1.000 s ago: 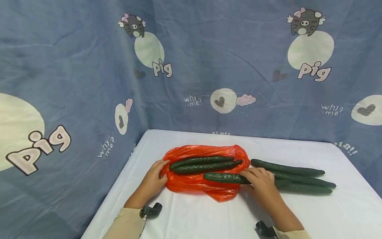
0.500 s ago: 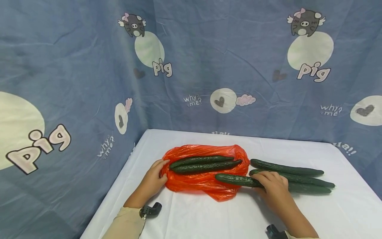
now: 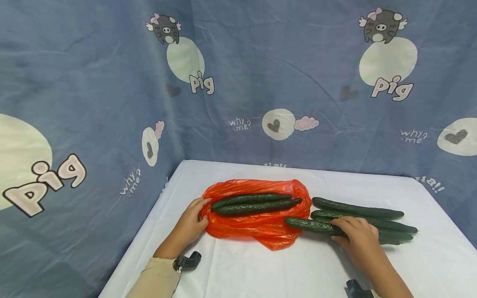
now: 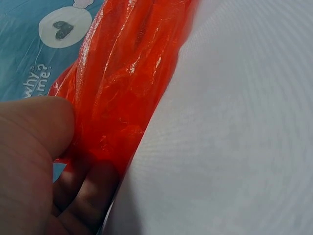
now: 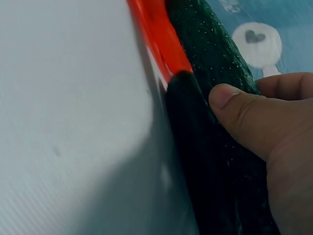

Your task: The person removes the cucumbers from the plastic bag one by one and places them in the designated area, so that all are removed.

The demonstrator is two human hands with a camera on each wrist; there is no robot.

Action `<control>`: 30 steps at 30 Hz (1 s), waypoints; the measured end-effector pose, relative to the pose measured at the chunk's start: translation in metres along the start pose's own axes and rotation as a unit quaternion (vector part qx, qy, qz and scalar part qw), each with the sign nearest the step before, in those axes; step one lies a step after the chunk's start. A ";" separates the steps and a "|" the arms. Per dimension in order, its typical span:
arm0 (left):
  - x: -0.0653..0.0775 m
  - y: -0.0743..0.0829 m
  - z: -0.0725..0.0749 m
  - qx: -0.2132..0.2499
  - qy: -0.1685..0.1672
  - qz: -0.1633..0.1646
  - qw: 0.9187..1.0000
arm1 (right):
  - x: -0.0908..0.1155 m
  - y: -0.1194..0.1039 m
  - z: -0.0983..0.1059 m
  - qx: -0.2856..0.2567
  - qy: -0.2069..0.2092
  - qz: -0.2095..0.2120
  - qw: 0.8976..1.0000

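My left hand pinches the left edge of a red plastic bag lying flattened on the table; in the left wrist view the thumb lies on top of the film and fingers are beneath it. Two dark green cucumbers lie side by side on the bag. My right hand grips another cucumber from above, around its middle, and its left tip overlaps the bag's right edge. The right wrist view shows the thumb against the side of this bumpy cucumber, with a second cucumber beside it.
To the right of the bag lie three loose cucumbers, the farthest one slightly apart and the nearest partly hidden by my right hand. A white cloth covers the table. Blue printed curtains stand behind and at the left.
My right hand has moved right with its cucumber, drawing it mostly off the red bag toward the loose cucumbers. My left hand has stayed at the bag's left edge.
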State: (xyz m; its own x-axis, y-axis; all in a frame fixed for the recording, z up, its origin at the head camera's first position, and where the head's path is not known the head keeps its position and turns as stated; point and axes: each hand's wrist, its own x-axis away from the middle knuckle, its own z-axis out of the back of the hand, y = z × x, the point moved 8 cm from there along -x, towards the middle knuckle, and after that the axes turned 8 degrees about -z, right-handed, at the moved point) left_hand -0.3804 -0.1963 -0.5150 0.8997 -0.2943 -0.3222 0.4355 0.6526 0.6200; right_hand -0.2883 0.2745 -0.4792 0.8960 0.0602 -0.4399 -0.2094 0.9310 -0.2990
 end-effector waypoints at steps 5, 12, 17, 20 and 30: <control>-0.001 -0.001 0.001 -0.001 -0.001 -0.002 1.000 | 0.001 0.009 0.003 0.008 -0.007 -0.011 1.000; -0.003 0.000 0.003 -0.008 0.000 -0.007 1.000 | 0.001 0.019 0.008 0.008 -0.032 -0.025 0.999; -0.003 -0.001 0.003 -0.003 -0.002 -0.001 1.000 | 0.002 0.031 0.012 0.000 -0.061 -0.047 0.997; -0.002 -0.002 0.002 -0.001 -0.004 0.002 1.000 | 0.004 0.040 0.012 -0.002 -0.084 -0.064 0.994; -0.001 -0.002 -0.001 -0.006 -0.011 0.002 1.000 | 0.016 0.061 0.014 0.008 -0.127 -0.093 0.988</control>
State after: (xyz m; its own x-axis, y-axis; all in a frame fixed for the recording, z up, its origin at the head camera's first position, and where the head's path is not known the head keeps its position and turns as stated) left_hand -0.3822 -0.1968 -0.5165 0.9023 -0.3064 -0.3033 0.4309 0.6626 0.6126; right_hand -0.2809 0.3369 -0.4929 0.9880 -0.0255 -0.1526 -0.0283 0.9398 -0.3405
